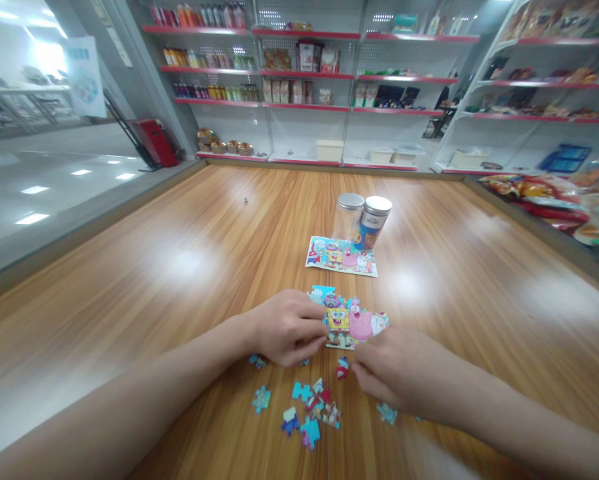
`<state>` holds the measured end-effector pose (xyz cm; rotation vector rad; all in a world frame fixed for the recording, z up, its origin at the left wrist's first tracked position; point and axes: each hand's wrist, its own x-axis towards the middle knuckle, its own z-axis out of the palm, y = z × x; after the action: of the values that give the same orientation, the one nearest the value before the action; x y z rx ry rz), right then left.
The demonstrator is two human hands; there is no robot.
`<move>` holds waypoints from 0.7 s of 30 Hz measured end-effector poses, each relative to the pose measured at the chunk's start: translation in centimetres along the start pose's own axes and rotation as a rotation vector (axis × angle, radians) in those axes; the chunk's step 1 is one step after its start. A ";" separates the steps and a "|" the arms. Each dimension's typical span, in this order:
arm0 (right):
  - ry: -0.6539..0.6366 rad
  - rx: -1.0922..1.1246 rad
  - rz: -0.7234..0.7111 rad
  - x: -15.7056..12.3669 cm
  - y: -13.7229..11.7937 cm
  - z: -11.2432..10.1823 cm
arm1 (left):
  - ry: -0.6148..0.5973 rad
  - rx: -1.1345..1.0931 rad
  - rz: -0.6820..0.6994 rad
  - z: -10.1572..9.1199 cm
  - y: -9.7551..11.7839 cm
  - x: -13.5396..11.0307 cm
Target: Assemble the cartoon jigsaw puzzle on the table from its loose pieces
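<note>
A partly joined cartoon jigsaw puzzle (350,319) lies on the wooden table (179,267) in front of me. My left hand (289,328) rests at its left edge, fingers curled and pinched against the joined pieces. My right hand (397,370) sits at the puzzle's lower right corner, fingers curled down near a small red piece (343,367); what it holds is hidden. Several loose pieces (312,410) are scattered between my forearms. Farther away lies a printed reference picture (342,257).
Two cylindrical tins with silver lids (363,220) stand behind the reference picture. Store shelves (304,73) with packaged goods line the back and right walls. Snack bags (569,200) are piled along the right table edge. A red object (154,141) stands on the floor at the left.
</note>
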<state>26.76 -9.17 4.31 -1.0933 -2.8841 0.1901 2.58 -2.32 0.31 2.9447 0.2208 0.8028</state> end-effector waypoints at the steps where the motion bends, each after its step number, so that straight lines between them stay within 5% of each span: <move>1: 0.036 -0.029 -0.023 0.1 0.1 0.2 | 0.012 0.014 0.009 0.0 0.1 0.1; 8: 0.492 -0.009 -0.088 0.8 1.0 2.4 | 0.122 0.105 0.010 0.2 0.3 0.3; 21: 0.610 0.113 -0.056 1.7 2.1 4.0 | 0.147 0.069 -0.140 0.9 0.1 0.1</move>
<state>26.50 -6.84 0.07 -0.8600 -2.3237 0.0091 3.12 -2.44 -0.45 2.8940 0.4684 1.0100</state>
